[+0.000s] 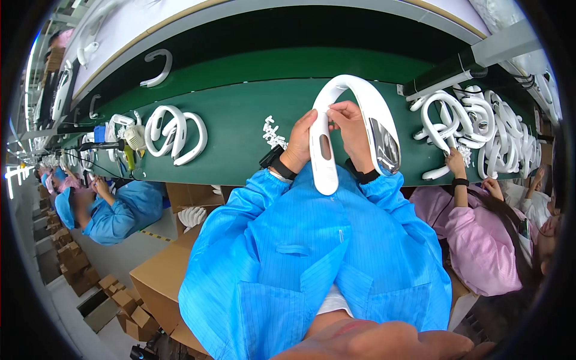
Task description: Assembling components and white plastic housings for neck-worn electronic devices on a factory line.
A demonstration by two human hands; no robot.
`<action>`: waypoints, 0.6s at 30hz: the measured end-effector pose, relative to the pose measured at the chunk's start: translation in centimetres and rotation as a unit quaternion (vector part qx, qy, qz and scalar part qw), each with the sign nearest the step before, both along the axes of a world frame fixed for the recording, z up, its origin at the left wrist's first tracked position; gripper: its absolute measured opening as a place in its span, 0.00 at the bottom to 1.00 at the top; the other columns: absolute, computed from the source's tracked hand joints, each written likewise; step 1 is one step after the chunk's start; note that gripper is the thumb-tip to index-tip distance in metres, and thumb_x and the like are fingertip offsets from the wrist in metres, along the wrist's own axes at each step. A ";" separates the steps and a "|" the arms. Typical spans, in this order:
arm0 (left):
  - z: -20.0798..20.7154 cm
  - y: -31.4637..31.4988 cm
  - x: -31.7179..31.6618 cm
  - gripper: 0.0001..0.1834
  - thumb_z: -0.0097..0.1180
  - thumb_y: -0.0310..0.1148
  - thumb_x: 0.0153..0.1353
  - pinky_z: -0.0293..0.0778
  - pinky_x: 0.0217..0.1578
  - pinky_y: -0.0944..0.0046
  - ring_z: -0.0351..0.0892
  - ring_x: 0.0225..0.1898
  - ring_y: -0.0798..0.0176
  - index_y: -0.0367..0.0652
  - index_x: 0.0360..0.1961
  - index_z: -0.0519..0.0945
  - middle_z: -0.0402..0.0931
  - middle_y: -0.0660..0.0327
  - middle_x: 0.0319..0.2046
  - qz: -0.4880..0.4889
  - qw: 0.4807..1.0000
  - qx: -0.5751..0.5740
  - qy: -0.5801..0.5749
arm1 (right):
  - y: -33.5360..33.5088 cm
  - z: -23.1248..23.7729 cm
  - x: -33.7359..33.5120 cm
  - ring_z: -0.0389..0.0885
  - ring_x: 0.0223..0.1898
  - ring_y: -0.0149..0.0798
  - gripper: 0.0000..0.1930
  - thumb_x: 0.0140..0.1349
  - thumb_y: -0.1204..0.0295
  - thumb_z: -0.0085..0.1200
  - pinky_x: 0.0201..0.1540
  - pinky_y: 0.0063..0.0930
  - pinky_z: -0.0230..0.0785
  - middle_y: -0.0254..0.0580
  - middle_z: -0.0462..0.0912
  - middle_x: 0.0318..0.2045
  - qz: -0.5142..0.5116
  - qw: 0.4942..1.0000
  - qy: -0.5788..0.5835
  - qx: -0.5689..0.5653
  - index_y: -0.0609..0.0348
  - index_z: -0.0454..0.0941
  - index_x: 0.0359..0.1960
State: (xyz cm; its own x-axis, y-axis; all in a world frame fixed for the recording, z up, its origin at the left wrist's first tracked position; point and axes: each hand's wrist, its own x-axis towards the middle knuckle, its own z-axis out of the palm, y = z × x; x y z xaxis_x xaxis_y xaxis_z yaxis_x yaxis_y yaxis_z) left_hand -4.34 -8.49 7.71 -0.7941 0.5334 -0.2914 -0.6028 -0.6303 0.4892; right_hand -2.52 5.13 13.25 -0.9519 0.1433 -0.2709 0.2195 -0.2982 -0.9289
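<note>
A white U-shaped neck fan (373, 102) is held up in front of my chest, its curved back pointing away from me. One end has a dark oval window, the other a shiny dark panel. My left hand (300, 144) is closed around the outer side of the left arm of the fan. My right hand (353, 133) is between the two arms, thumb and fingers pinched against the inner side of the left arm. Whatever those fingertips hold is too small to make out. Beside my left hand, small white pieces (273, 134) lie in a loose pile on the green table (240, 108).
More neck fans (175, 135) lie to the left, and a large heap of them (504, 135) fills the right. A co-worker in pink (483, 246) reaches in there; another in blue (135, 207) sits left. A raised shelf edge (240, 27) spans the back. Cardboard boxes (159, 270) stand below.
</note>
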 end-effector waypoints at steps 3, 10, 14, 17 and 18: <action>4.0 0.8 0.1 0.20 0.43 0.35 0.66 0.75 0.45 0.61 0.76 0.43 0.61 0.35 0.56 0.66 0.73 0.54 0.46 0.034 0.998 -0.021 0.043 | -0.2 -0.6 0.4 0.76 0.30 0.30 0.05 0.58 0.76 0.54 0.32 0.22 0.70 0.38 0.79 0.29 -0.062 0.996 0.021 0.058 0.65 0.76 0.34; 3.9 -0.1 0.1 0.21 0.46 0.30 0.65 0.74 0.46 0.64 0.75 0.43 0.65 0.39 0.59 0.62 0.72 0.57 0.46 0.026 0.984 -0.113 0.138 | -2.1 0.9 1.1 0.76 0.31 0.32 0.06 0.59 0.75 0.53 0.37 0.23 0.70 0.40 0.79 0.29 -0.077 0.995 -0.010 0.066 0.64 0.76 0.35; 4.1 0.4 -0.3 0.22 0.50 0.31 0.63 0.71 0.45 0.69 0.72 0.43 0.70 0.38 0.57 0.64 0.72 0.60 0.45 0.022 0.950 -0.211 0.229 | -2.5 1.0 1.7 0.76 0.35 0.32 0.04 0.60 0.79 0.51 0.41 0.22 0.69 0.39 0.79 0.32 -0.127 0.991 0.023 0.043 0.64 0.74 0.36; 3.9 0.9 -0.8 0.20 0.51 0.30 0.63 0.71 0.44 0.70 0.71 0.42 0.72 0.38 0.55 0.66 0.73 0.61 0.43 0.012 0.938 -0.213 0.273 | -2.0 0.9 1.9 0.76 0.35 0.32 0.04 0.60 0.78 0.51 0.42 0.23 0.69 0.39 0.78 0.32 -0.149 0.988 0.032 0.037 0.64 0.75 0.36; 3.8 1.2 -0.8 0.20 0.51 0.30 0.63 0.71 0.44 0.70 0.71 0.42 0.72 0.38 0.55 0.66 0.73 0.61 0.43 0.004 0.939 -0.209 0.273 | -1.8 1.3 2.2 0.76 0.35 0.32 0.04 0.60 0.78 0.51 0.42 0.23 0.69 0.39 0.78 0.32 -0.157 0.986 0.031 0.040 0.64 0.75 0.36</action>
